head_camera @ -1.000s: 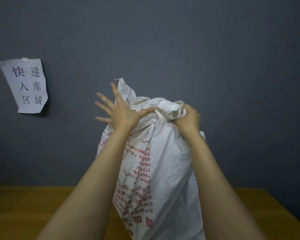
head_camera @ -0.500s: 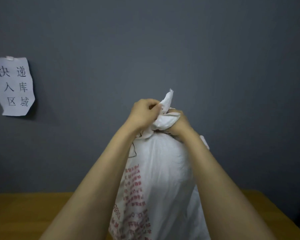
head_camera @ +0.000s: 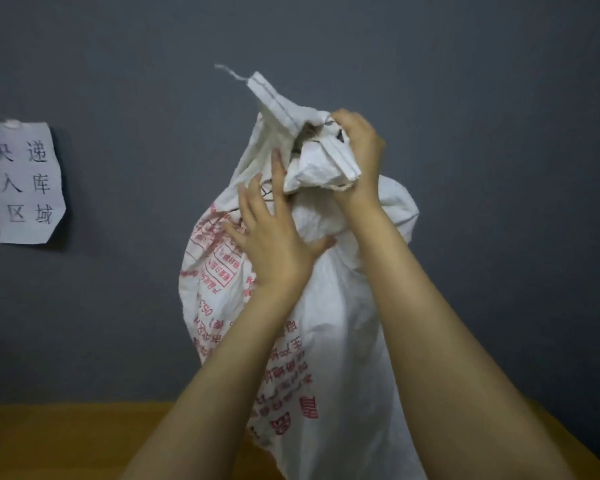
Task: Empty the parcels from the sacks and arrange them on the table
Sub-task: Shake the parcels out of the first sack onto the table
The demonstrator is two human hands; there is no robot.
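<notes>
While no parcel shows anywhere: early stage, nothing emptied yet as far as can be judged.
Sack [head_camera: 340, 341]: white woven, red print, standing upright on the table [head_camera: 49, 441], bulging, so probably full.
Sack mouth [head_camera: 312, 143]: gathered and crumpled at the top, a small dark gap showing between folds, one stitched corner sticking up with a loose thread.
Right hand [head_camera: 359, 157]: clenched on the bunched fabric of the mouth, holding it up.
Left hand [head_camera: 274, 244]: released, fingers [head_camera: 253, 199] spread flat against the sack just under the mouth, thumb pressed on the cloth, gripping nothing.
Parcels: hidden inside; number and shape impossible to tell.
Table surface: only a yellow strip visible at the bottom on both sides of the sack, bare of parcels.
Paper notice [head_camera: 21, 183]: stuck on the grey wall, well apart to the left.
Done: sack stood up, mouth partly loosened.
Left: widening the mouth, tipping or lifting parcels out, arranging them, then any other sacks, none in view.
</notes>
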